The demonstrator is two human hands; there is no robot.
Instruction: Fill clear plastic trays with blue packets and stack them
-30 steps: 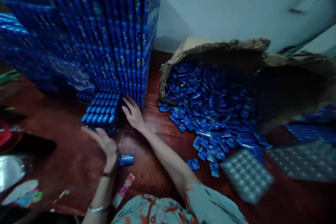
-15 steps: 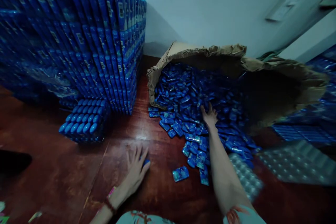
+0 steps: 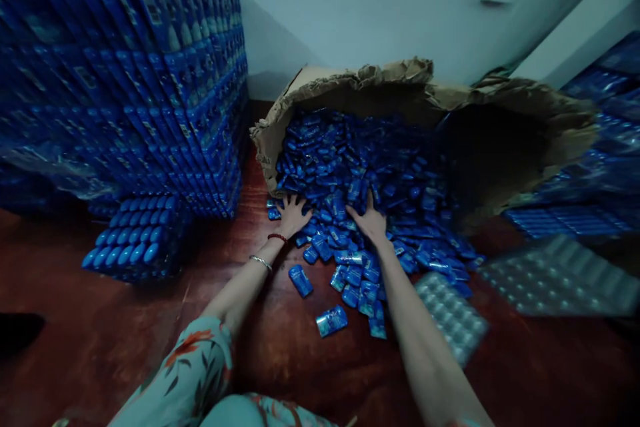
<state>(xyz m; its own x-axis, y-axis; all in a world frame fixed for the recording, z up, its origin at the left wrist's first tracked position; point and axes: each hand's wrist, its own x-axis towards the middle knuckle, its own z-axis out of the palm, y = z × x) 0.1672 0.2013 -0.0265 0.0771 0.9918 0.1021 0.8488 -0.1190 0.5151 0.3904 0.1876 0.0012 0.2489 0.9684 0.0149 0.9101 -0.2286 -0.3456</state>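
Red floor (image 3: 285, 353); hands (image 3: 294, 218) outstretched, splayed at blue packets (image 3: 345, 153).

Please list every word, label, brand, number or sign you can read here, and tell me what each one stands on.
No text can be read.
Stacked blue packs: barcode-like labels, too small and blurred to read.
Loose blue packet nearest the person: printed, but the wording is blurred.
Heap of blue packets: print too small to read.
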